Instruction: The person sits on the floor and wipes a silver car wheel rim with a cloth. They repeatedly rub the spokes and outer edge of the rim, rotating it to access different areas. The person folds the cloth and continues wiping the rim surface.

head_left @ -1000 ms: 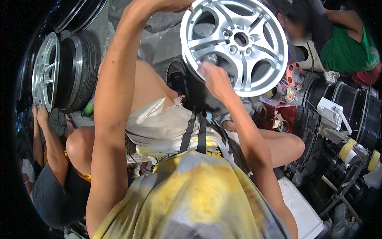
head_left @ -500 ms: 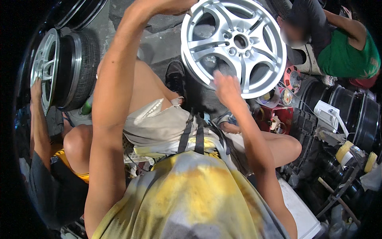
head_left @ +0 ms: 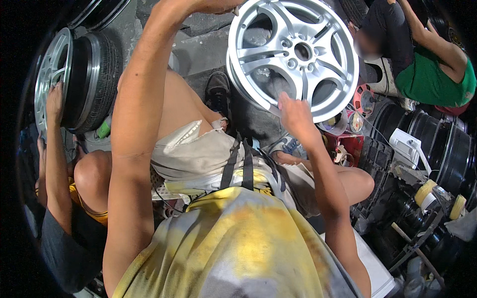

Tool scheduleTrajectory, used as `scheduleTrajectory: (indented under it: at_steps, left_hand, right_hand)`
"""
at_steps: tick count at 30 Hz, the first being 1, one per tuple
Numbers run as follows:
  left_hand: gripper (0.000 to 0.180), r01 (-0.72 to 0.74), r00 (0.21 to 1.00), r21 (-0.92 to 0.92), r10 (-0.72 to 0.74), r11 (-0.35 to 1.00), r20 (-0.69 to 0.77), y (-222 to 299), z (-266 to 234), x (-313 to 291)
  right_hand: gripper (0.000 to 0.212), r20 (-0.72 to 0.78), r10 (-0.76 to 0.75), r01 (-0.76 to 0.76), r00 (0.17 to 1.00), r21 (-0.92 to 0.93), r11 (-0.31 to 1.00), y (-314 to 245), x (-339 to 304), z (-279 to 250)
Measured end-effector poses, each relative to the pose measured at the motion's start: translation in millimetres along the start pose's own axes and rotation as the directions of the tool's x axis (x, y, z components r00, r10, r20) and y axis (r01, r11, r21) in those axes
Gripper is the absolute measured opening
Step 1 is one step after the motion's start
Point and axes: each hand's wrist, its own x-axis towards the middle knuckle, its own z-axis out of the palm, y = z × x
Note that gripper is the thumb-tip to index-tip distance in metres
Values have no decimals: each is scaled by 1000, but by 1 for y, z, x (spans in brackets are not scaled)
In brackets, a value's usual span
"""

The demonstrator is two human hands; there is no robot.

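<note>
A silver alloy wheel rim (head_left: 248, 53) with paired spokes stands tilted in front of me, its face toward me. At the upper edge of the picture my left hand (head_left: 218, 6) is closed on the rim's upper left edge, partly cut off. My right hand (head_left: 300, 119) is at the lower edge of the wheel face, fingers curled together and slightly blurred. Whatever those fingers hold, if anything, is too hidden to make out.
To the left, a co-worker's hand (head_left: 54, 102) touches another silver wheel (head_left: 43, 89) beside a tyre (head_left: 107, 74). A person in a green top (head_left: 435, 77) sits at upper right. Tubs, a red container (head_left: 352, 144), a white device (head_left: 405, 148) and dark rims (head_left: 454, 154) crowd the right.
My right hand has shifted right and slightly down along the wheel's lower edge. My left hand stays at the top. The left co-worker's hand has moved on their wheel; the green-topped person's arm has risen.
</note>
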Motion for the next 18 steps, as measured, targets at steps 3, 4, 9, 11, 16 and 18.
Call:
scheduleTrajectory:
  at_steps: [3,4,9,11,16,18]
  left_hand:
    - [37,-23,999,28,25,999,-47,-21,5,3]
    - [37,14,999,55,-11,998,-51,-14,-7,-6]
    - [38,-1,1000,40,0,999,24,9,8,8]
    - [39,-20,999,34,19,999,29,-2,17,13]
    - [48,237,968,-62,-230,970,94,22,2,8]
    - [48,299,943,41,-302,953,139,25,-6,6]
  right_hand:
    - [16,23,-8,4,1000,164,986,-10,-12,-17]
    - [16,2,-35,33,999,262,965,-26,2,-12]
    - [15,-270,-39,151,962,405,902,-59,56,19]
    - [14,-219,-31,109,975,355,929,-48,41,16]
    - [19,19,14,-16,1000,150,988,6,-28,-17]
    - [22,-41,-40,49,998,247,968,-22,-2,-16]
